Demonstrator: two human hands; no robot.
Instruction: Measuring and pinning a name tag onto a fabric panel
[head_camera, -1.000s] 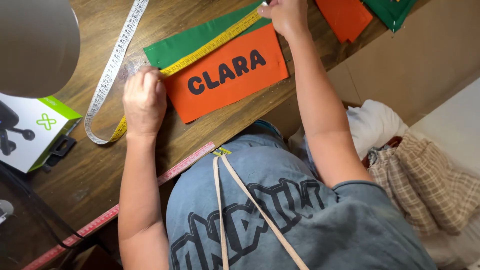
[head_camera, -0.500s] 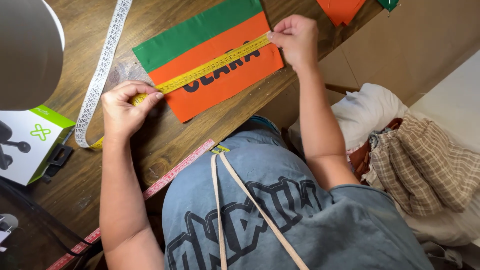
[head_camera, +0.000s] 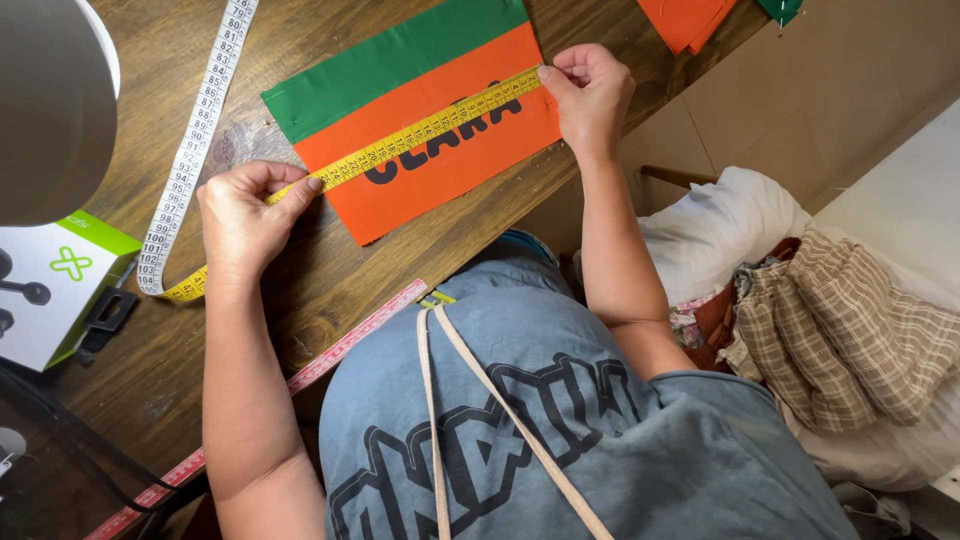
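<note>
**Tape stretched across the pennant**

I hold the yellow measuring tape (head_camera: 430, 125) taut across the orange felt panel (head_camera: 440, 160), which lies flat on the wooden table (head_camera: 330, 290). My left hand (head_camera: 240, 215) pinches the tape just off the panel's left edge; my right hand (head_camera: 592, 90) pinches it at the right edge. Both ends look set, so the span seems ready to read. Panel and tape run lengthwise from lower left up to upper right, the green strip (head_camera: 390, 65) along the far side.

You get bright, even light w/ soft shadows under both arms; tabletop (head_camera: 330, 290) sharp, lamp shade (head_camera: 50, 100) blurred at left.
</note>
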